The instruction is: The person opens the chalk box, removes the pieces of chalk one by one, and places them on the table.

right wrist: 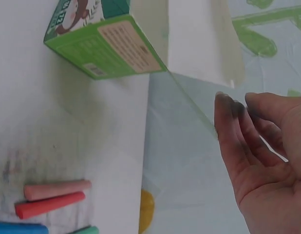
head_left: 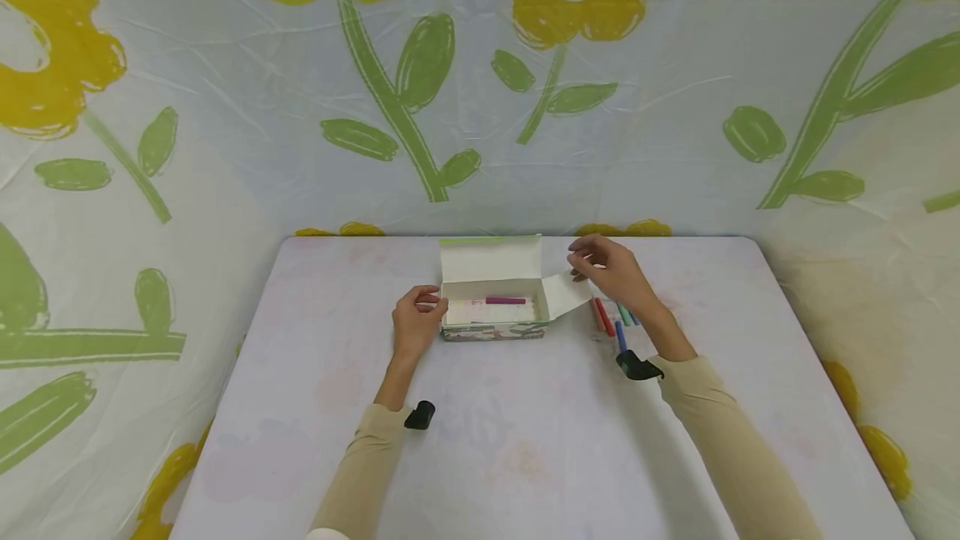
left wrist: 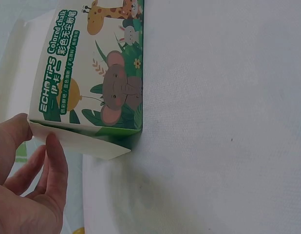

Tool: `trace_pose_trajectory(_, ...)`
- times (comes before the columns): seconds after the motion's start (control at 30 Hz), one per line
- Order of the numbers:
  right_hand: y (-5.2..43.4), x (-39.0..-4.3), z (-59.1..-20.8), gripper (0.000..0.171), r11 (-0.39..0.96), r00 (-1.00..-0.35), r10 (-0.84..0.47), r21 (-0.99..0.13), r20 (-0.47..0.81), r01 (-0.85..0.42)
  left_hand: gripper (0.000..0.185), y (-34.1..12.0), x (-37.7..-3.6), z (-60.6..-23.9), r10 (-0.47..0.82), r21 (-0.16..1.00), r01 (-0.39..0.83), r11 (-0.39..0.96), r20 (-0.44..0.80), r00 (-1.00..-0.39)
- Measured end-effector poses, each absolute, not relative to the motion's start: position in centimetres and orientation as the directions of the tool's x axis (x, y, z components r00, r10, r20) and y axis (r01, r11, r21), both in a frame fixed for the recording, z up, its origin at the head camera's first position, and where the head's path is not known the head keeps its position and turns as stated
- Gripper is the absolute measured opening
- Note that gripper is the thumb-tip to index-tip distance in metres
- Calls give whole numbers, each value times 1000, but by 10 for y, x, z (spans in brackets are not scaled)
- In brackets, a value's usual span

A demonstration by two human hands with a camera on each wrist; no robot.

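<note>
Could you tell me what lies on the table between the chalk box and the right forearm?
Loose chalk sticks lie there, right of the chalk box, by the right forearm; the head view shows it.

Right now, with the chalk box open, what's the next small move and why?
Probably lower the right hand to a loose chalk stick: several lie beside the open box, which holds one magenta stick, while the left hand touches its left end.

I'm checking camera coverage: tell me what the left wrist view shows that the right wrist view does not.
Only the left wrist view shows the chalk box's printed front with elephant and giraffe, and the left hand at its end flap. Only the right wrist view shows loose chalk sticks, the box's label end and the right hand touching the open flap. Both show the box on the white table.
</note>
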State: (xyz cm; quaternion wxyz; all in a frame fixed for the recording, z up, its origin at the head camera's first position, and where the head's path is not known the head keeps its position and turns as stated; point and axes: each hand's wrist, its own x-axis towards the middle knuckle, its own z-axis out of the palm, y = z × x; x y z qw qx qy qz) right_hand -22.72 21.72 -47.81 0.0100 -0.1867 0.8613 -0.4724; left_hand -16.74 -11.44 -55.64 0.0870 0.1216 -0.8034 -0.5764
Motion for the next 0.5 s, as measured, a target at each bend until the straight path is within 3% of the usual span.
trace_pose_trajectory(0.27,190,-230,-485,23,455,-897,-417,-821,148,-346,28,-115,-168,-557,-291,945,-89,314,6,-957)
trace_pose_trajectory(0.5,168,-230,-499,23,420,-824,-548,-806,142,-417,29,-114,-166,-556,-283,946,-91,310,0,-959)
